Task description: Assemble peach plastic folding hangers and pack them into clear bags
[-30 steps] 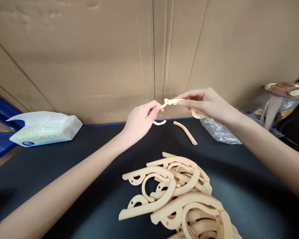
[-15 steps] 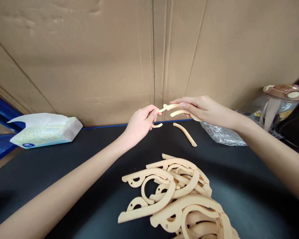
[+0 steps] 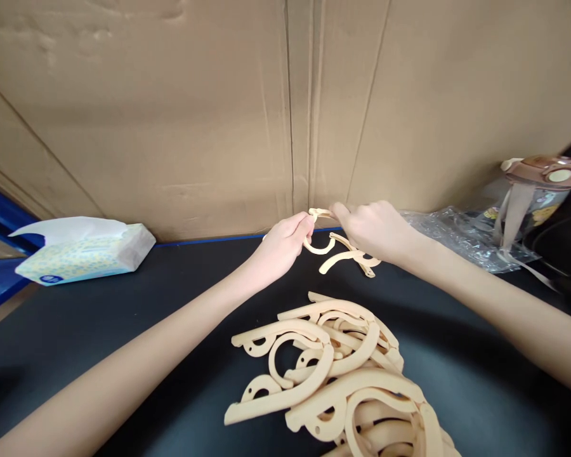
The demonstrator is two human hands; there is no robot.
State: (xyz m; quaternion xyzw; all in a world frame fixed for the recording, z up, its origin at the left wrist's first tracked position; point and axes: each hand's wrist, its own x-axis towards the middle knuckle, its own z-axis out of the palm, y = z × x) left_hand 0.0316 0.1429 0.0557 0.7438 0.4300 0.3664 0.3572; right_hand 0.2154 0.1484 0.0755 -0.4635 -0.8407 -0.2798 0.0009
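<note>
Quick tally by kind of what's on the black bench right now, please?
Pile of beige curved pieces: 1 (pieces too tangled to count)
Beige piece held by left hand and right hand: 1
Tissue pack: 1
Clear plastic bag: 1
Brown-lidded bottle: 1
Total: 5

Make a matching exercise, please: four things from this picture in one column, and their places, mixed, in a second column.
Things:
1. tissue pack
2. pile of beige curved parts
3. clear plastic bag
4. thin beige piece

Places:
A. far right, beside the brown-lidded cup
B. pinched between left hand and right hand
C. far left of the black table
D. near edge, between the arms

Pairs: 1-C, 2-D, 3-A, 4-B
</note>
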